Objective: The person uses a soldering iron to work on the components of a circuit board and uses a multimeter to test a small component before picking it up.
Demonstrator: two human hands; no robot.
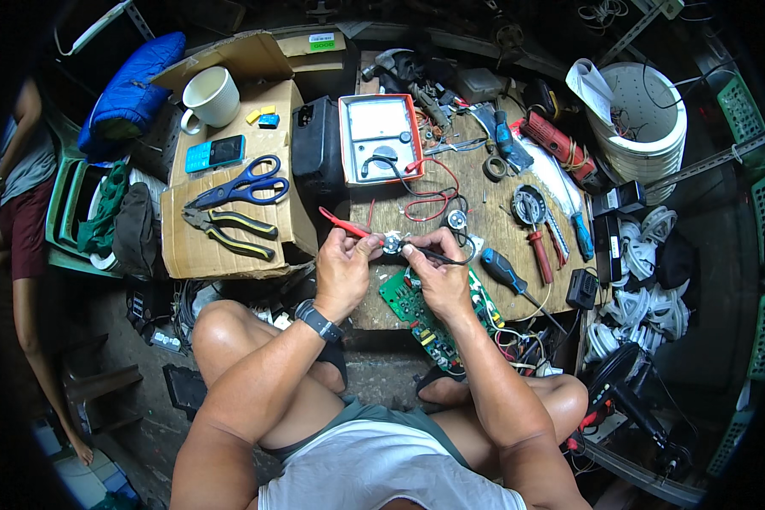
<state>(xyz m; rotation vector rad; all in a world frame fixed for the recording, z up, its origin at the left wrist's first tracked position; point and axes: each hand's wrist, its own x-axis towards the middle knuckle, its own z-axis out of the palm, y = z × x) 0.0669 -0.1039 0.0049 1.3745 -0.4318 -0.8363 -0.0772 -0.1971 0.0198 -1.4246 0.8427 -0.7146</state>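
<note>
At my far left, the cardboard box (178, 251) serves as a raised shelf, its top bearing the scissors (268, 185) and pliers (245, 242) side by side, probably to spare room on the counter (495, 228). My left hand (346, 265) has its grip pinched on the red probe (342, 222), thumb and fingertips close by the small round part (392, 244), seemingly to steady things. That part sits up between my two hands, above the counter's near edge, where I can look straight down on it. The green circuit board (397, 297) lies below, partly under my right forearm. My right hand (440, 282) has its grip drawn in on the black probe (440, 257), angled inward, I judge, for fine control; its exact contact is hidden. Further right, the screwdriver (503, 270) rests handle-away, within reach.
</note>
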